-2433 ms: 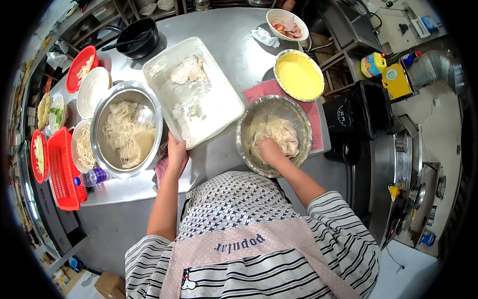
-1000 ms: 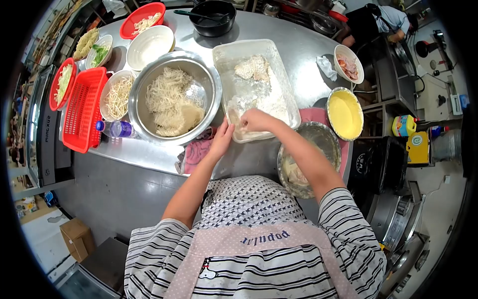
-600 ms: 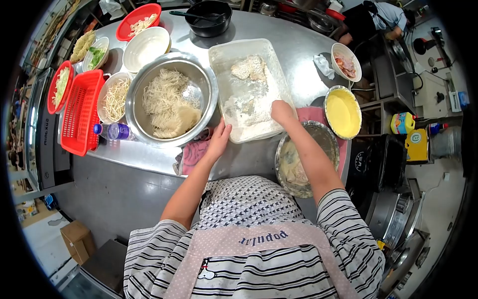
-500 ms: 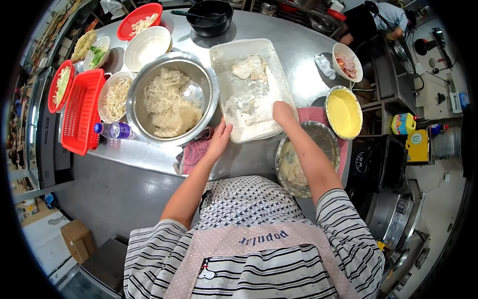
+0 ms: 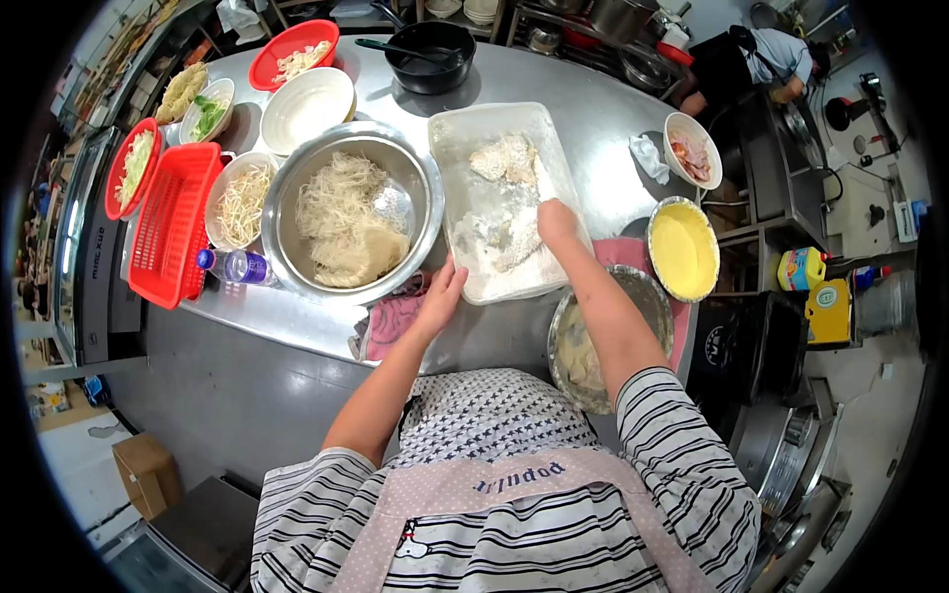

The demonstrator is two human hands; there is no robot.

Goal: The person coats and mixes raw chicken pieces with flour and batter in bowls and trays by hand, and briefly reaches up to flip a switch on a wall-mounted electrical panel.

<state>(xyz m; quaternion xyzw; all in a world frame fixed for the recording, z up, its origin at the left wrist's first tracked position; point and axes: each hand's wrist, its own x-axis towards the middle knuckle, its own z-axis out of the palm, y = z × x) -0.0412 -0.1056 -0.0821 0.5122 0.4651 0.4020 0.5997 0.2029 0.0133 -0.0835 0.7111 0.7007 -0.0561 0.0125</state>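
A white tray holds flour and several coated pieces. My left hand rests against the tray's near left corner, its fingers stretched out. Over the right part of the tray, my right hand is closed at the flour, beside a floured piece; whether its fingers hold anything is hidden. Below my right forearm stands a metal bowl with pale wet pieces. Left of the tray, a large steel bowl contains thin noodles.
At the left are a red basket, a bottle and bowls of sprouts and greens. A black pan stands behind. On the right are a yellow-filled bowl, a meat bowl and a person.
My right hand has gone from the metal bowl to the tray, first to its near left part, then to its right side. My left hand stays by the tray's corner. The view has shifted.
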